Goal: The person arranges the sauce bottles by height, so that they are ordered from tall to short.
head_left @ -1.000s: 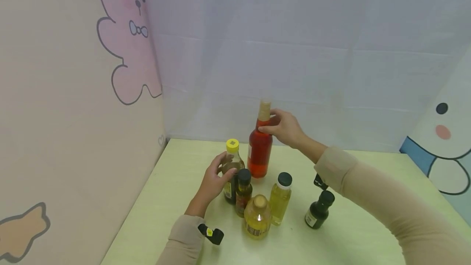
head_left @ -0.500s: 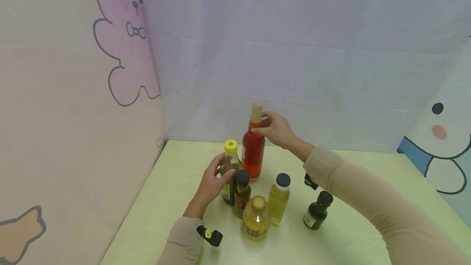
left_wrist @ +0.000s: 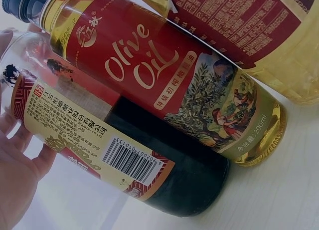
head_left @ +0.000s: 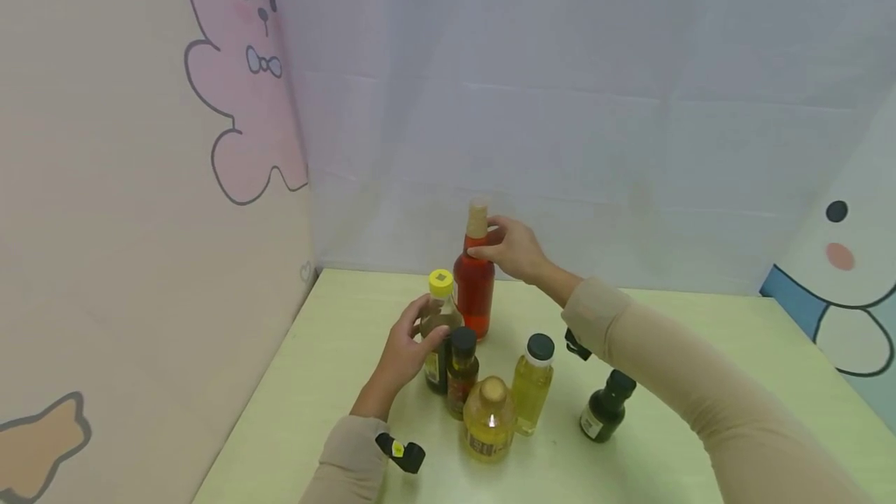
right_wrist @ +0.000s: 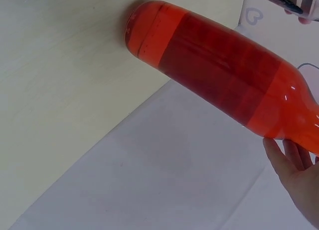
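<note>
My right hand grips the neck of a tall bottle of red liquid, upright at the back of the group. In the right wrist view that red bottle's base is close over the table, and fingers lie against its shoulder. My left hand holds the upper part of a vinegar bottle with dark liquid and a yellow cap. Right beside the vinegar stands a small olive oil bottle with a black cap. The red bottle is just behind these two.
A rounded bottle of yellow oil stands in front of the olive oil. To its right is a black-capped bottle of yellow oil. A small dark bottle stands apart, under my right forearm. A pale curtain hangs behind the table.
My right hand has moved left with the red bottle, bringing it closer behind the vinegar bottle. My left hand stays on the vinegar bottle, and the other bottles keep their places.
</note>
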